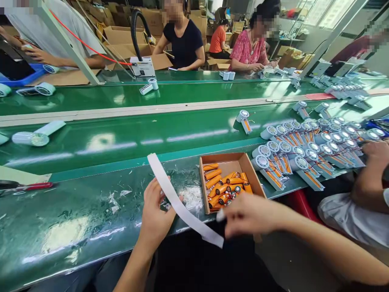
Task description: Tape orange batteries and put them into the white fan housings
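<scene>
My left hand (pixel 158 211) is closed around a long white strip (pixel 179 205), which looks like paper or backing tape. The strip curves from above the bench down past its front edge. My right hand (pixel 246 215) is smeared by motion, just in front of an open cardboard box (pixel 258 178). A small white patch shows at one of its fingertips; whether it is a held piece or a finger cover is unclear. Inside the box lie several orange-wrapped battery cells (pixel 214 181) with dark wires.
Several grey-white fan units (pixel 299 163) with orange cells crowd the bench at right, beside a co-worker's arm (pixel 370 178). Red-handled scissors (pixel 36 185) lie far left. One unit (pixel 244 120) sits on the green belt (pixel 127 138). Other people work across the line.
</scene>
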Demonstrator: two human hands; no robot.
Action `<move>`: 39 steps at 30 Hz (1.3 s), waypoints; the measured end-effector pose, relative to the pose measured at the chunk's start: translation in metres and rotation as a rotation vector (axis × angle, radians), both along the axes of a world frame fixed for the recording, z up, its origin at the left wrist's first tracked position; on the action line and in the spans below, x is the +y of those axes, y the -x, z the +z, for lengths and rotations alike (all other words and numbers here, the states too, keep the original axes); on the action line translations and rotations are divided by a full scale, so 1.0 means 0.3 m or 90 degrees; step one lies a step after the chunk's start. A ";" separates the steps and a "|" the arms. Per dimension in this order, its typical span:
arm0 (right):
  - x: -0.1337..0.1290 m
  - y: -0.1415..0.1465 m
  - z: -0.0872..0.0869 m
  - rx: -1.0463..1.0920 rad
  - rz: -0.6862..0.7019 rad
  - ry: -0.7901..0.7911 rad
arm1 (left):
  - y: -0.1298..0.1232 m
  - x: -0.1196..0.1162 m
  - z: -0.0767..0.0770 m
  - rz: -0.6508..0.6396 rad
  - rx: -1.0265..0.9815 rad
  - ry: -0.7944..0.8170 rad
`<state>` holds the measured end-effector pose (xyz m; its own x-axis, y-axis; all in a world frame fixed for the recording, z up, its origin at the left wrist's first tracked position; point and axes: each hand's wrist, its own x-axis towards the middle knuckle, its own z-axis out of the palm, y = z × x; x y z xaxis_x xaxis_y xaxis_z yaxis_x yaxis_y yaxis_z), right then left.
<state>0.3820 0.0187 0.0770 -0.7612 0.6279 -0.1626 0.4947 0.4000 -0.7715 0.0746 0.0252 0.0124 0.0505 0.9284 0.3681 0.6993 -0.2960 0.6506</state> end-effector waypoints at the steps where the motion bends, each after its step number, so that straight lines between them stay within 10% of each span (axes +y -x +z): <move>1: 0.059 -0.041 0.008 -0.044 -0.077 -0.080 | -0.006 -0.009 0.003 -0.014 0.001 -0.007; 3: 0.180 -0.114 0.001 -0.176 -0.170 -0.239 | -0.023 -0.025 0.014 -0.048 0.016 -0.033; 6: 0.309 -0.176 -0.060 -0.344 -0.083 -0.283 | -0.040 -0.044 0.024 -0.091 0.062 -0.046; 14: 0.347 -0.141 -0.110 -0.244 0.067 -0.266 | -0.047 -0.071 0.007 -0.110 0.130 -0.080; 21: 0.161 -0.125 0.076 0.175 -0.340 -0.267 | -0.009 -0.122 0.084 -0.092 0.366 -0.214; 25: 0.041 -0.006 0.118 0.179 -0.293 -0.193 | 0.012 -0.123 0.136 -0.167 0.446 -0.243; 29: 0.020 0.053 0.090 0.164 -0.309 -0.057 | 0.045 -0.079 0.202 -0.249 0.432 -0.301; 33: 0.006 0.095 0.024 0.462 -0.470 0.092 | 0.042 -0.063 0.235 -0.274 0.425 -0.254; 39: -0.024 0.209 -0.048 0.810 -0.770 0.067 | -0.116 -0.182 0.121 -0.184 0.290 -0.235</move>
